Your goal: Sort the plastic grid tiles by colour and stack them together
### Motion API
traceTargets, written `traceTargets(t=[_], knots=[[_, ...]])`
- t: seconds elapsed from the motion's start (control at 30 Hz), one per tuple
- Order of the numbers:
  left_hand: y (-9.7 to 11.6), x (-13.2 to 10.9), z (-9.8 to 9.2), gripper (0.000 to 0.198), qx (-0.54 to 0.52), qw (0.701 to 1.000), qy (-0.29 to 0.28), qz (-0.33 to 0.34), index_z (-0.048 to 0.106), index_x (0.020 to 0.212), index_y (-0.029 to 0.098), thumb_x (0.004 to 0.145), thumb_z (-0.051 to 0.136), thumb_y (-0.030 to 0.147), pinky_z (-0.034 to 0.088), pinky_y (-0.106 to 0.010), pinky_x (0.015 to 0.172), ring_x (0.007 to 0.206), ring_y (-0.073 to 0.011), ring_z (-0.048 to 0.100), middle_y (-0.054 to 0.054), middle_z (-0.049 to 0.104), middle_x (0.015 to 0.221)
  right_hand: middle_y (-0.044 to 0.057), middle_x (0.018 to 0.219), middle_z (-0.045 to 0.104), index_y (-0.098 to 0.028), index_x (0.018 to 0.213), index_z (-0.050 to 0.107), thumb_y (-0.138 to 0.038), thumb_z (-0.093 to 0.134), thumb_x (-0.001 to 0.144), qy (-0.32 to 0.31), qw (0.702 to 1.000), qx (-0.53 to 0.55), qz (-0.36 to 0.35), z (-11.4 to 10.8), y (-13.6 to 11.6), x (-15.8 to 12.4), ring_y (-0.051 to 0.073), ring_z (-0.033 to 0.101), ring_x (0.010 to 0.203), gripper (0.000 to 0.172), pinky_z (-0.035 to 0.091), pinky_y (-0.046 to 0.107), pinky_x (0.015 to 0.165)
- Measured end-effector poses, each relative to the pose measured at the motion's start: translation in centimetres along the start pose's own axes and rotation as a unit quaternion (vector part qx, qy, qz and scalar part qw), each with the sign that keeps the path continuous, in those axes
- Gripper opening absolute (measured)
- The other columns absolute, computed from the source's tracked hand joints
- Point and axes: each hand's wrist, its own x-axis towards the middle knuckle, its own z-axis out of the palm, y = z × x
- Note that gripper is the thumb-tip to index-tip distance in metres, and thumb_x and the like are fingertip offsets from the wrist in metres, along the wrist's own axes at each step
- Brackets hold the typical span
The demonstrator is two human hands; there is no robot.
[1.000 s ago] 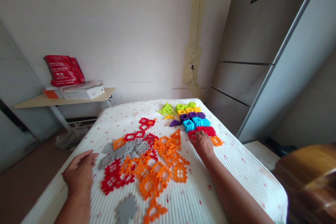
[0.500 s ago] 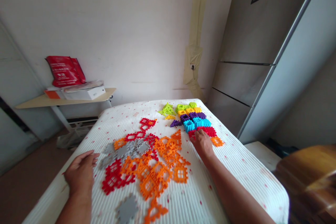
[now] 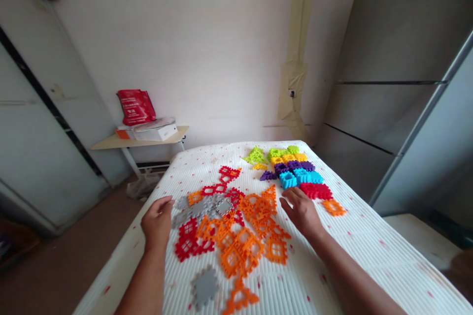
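Fridge (image 3: 384,49) at 2 o'clock; orange pcs. (image 3: 242,238) at 6; L hand (image 3: 157,217) loosely cupped, R hand (image 3: 303,210) (knuckles hide grip, can't tell) by red blocks (image 3: 316,191).

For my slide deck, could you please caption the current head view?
Left hand and right hand flank orange, red and gray interlocking tiles, near rows of color-sorted blocks on a white cover.

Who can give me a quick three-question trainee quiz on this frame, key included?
1. True or false: the purple notched plastic row lies between the yellow notched plastic row and the cyan notched plastic row.
2. Which is nearest the left hand? A: grey notched plastic tiles; B: lime-green plastic pieces; C: cyan row.
3. Which hand is nearer the red notched plastic stack?

Key: 1 true; 2 A; 3 the right hand.
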Motion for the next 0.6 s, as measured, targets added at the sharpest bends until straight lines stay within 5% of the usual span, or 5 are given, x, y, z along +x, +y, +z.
traceTargets(t=[0.13, 0.27, 0.47, 0.6], knots=[[4.7, 0.4, 2.5, 0.034, 0.072, 0.978, -0.184, 0.067, 0.066, 0.092, 0.018, 0.069, 0.053, 0.038, 0.048, -0.031, 0.078, 0.084, -0.0206, 0.063, -0.005, 0.069, 0.090, 0.007, 0.081, 0.059, -0.017, 0.085, 0.058, -0.025, 0.042, 0.090, -0.017, 0.997, 0.079, -0.016, -0.1, -1.4, 0.0, 0.015, 0.058, 0.071, 0.019, 0.046, 0.026, 0.063], [8.5, 1.4, 7.6, 0.046, 0.166, 0.907, -0.361, 0.140, 0.058, 0.115, 0.019, 0.070, 0.056, 0.030, 0.043, -0.028, 0.089, 0.107, -0.0201, 0.056, -0.007, 0.061, 0.118, 0.007, 0.084, 0.059, -0.017, 0.088, 0.058, -0.026, 0.042, 0.091, -0.067, 0.990, 0.121, -0.006, -0.3, -2.1, -0.4, 0.015, 0.059, 0.071, 0.018, 0.047, 0.025, 0.062], [8.7, 3.5, 15.8, 0.054, 0.253, 0.870, -0.409, 0.108, 0.063, 0.105, 0.024, 0.058, 0.069, 0.049, 0.040, -0.032, 0.090, 0.114, -0.0273, 0.051, -0.007, 0.058, 0.123, 0.007, 0.086, 0.060, -0.019, 0.088, 0.058, -0.028, 0.038, 0.092, -0.124, 0.983, 0.131, 0.020, -0.6, -2.3, -0.7, 0.015, 0.059, 0.072, 0.022, 0.047, 0.025, 0.063], [7.2, 4.2, 19.0, 0.048, 0.322, 0.856, -0.400, 0.060, 0.065, 0.095, 0.023, 0.054, 0.070, 0.049, 0.041, -0.034, 0.084, 0.109, -0.0310, 0.052, -0.009, 0.061, 0.115, 0.007, 0.083, 0.060, -0.020, 0.087, 0.057, -0.028, 0.037, 0.093, -0.135, 0.981, 0.137, 0.030, -0.5, -1.9, -0.8, 0.015, 0.059, 0.071, 0.023, 0.046, 0.024, 0.061]])
